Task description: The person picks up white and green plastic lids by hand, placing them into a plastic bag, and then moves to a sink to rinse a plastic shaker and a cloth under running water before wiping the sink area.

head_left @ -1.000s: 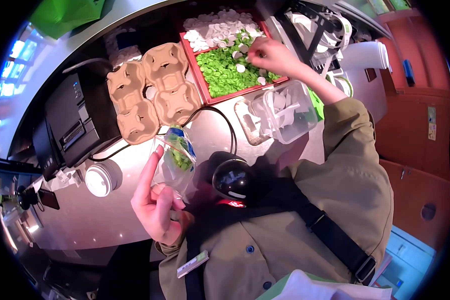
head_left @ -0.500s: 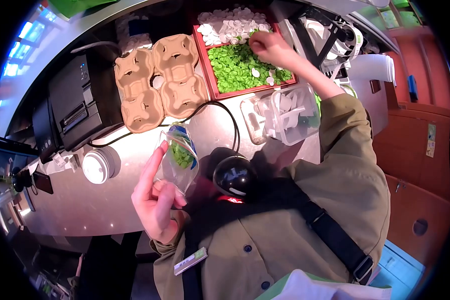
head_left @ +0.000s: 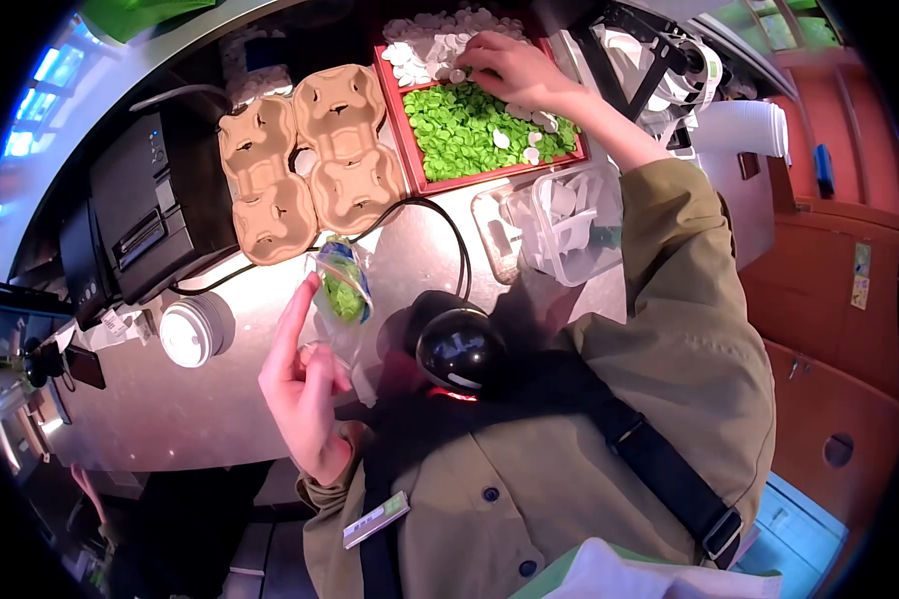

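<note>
My left hand (head_left: 308, 394) is closed on the lower edge of a clear plastic bag (head_left: 362, 349), with its index finger stretched along the side. Small green plastic pieces (head_left: 342, 295) show through the bag. Over a red divided tray (head_left: 489, 182) reaches my right hand (head_left: 517, 75), its fingers curled down at the divider. Whatever lies in those fingertips is too small to make out. Loose white pieces (head_left: 410, 62) fill the tray's far section. Loose green pieces (head_left: 459, 135) fill the near one, with a few white ones on top.
Cardboard cup carriers (head_left: 355, 190) stand left of the tray, beside a black printer (head_left: 155, 210). Nearer me are a stack of white lids (head_left: 188, 332) and a black dome-shaped device (head_left: 459, 347). A clear container (head_left: 574, 225) holds white pieces. Another person's hand (head_left: 87, 489) shows lower left.
My right hand has shifted left over the tray, towards the white pieces. The bag in my left hand looks narrower and has turned slightly. The view has shifted a little.
</note>
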Tool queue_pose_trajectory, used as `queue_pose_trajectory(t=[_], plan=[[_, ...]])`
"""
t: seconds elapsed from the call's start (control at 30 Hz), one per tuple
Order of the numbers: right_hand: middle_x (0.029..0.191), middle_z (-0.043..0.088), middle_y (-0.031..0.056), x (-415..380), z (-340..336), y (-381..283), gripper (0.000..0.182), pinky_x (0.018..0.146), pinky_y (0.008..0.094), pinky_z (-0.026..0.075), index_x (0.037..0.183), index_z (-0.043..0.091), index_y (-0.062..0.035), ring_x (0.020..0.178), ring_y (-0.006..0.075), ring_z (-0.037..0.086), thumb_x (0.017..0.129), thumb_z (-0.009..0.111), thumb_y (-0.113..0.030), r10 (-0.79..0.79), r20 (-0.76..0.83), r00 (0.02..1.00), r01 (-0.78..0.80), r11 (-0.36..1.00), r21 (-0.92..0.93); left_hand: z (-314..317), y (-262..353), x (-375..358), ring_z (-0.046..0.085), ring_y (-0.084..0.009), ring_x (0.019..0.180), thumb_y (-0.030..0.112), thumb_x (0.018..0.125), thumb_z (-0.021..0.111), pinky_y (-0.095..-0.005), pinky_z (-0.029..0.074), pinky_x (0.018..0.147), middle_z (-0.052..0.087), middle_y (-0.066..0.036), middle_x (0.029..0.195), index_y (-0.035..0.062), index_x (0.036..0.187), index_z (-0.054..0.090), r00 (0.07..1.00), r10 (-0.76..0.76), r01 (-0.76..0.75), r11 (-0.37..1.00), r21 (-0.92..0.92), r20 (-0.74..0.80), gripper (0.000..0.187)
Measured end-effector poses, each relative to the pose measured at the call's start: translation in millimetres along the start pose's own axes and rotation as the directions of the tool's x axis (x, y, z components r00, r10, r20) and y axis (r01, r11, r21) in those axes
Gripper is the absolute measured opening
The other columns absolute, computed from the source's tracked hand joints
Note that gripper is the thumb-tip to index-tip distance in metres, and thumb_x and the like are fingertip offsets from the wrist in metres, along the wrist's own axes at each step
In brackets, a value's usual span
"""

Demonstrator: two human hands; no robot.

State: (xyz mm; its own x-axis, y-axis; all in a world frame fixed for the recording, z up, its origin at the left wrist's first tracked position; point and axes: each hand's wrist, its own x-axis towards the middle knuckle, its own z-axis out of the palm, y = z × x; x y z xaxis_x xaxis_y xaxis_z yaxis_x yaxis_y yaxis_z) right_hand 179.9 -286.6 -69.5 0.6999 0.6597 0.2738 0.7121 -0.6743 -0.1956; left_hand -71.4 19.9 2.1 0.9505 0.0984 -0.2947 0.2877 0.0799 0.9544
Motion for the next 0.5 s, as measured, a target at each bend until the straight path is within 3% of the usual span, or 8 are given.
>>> queue_pose_trajectory(t=[0.13, 0.23, 0.43, 0.47, 0.5], plan=[[0.091, 0.056, 0.0110, 7, 9, 12, 0.018, 0.073, 0.0375, 0.046, 0.094, 0.060, -0.0048, 0.085, 0.0305, 0.056, 0.076, 0.056, -0.006, 0.025, 0.109, 0.994, -0.031, 0.998, 0.057, -6, -7, 3, 0.039, -0.0001, 0.047, -0.005, 0.076, 0.038, -0.0136, 0.031, 0.042, 0.053, -0.012, 0.120, -0.0028, 0.127, 0.041, 0.995, 0.063, -0.060, 0.997, 0.055, -0.071, 0.052], [0.089, 0.056, 0.0119, 8, 7, 11, 0.017, 0.073, 0.0378, 0.046, 0.093, 0.060, -0.0039, 0.085, 0.0306, 0.056, 0.076, 0.056, -0.006, 0.093, 0.157, 0.983, -0.101, 0.994, 0.046, -18, -14, 3, 0.043, -0.0008, 0.050, -0.010, 0.075, 0.037, -0.0139, 0.035, 0.045, 0.045, -0.013, 0.129, -0.0007, 0.127, 0.043, 0.996, 0.048, -0.043, 0.997, 0.069, -0.073, 0.053], [0.093, 0.057, 0.0114, 2, -6, 12, 0.017, 0.074, 0.0394, 0.046, 0.092, 0.060, -0.0062, 0.084, 0.0308, 0.057, 0.079, 0.054, -0.015, 0.111, -0.001, 0.994, -0.111, 0.994, 0.006, -24, -20, 2, 0.041, -0.0012, 0.051, -0.008, 0.075, 0.040, -0.0142, 0.035, 0.048, 0.038, -0.009, 0.135, 0.0024, 0.130, 0.039, 0.977, 0.059, -0.048, 0.997, 0.058, -0.207, 0.056], [0.125, 0.046, 0.0185, 5, -16, 21, 0.053, 0.100, 0.0326, 0.029, 0.122, 0.047, -0.0038, 0.119, 0.0280, 0.039, 0.079, 0.060, -0.033, 0.359, 0.341, 0.869, -0.409, 0.909, 0.086, -22, -20, 3, 0.041, -0.0013, 0.051, -0.008, 0.075, 0.041, -0.0141, 0.034, 0.047, 0.038, -0.009, 0.135, 0.0032, 0.132, 0.037, 0.968, 0.061, -0.048, 0.997, 0.059, -0.243, 0.058], [0.113, 0.050, 0.0160, -2, -20, 22, 0.040, 0.089, 0.0342, 0.035, 0.111, 0.051, -0.0042, 0.105, 0.0288, 0.045, 0.079, 0.058, -0.026, 0.296, 0.236, 0.926, -0.315, 0.948, 0.045, -21, -20, 4, 0.041, -0.0014, 0.052, -0.007, 0.075, 0.041, -0.0140, 0.034, 0.047, 0.038, -0.009, 0.135, 0.0039, 0.133, 0.035, 0.959, 0.067, -0.052, 0.997, 0.060, -0.277, 0.060]])
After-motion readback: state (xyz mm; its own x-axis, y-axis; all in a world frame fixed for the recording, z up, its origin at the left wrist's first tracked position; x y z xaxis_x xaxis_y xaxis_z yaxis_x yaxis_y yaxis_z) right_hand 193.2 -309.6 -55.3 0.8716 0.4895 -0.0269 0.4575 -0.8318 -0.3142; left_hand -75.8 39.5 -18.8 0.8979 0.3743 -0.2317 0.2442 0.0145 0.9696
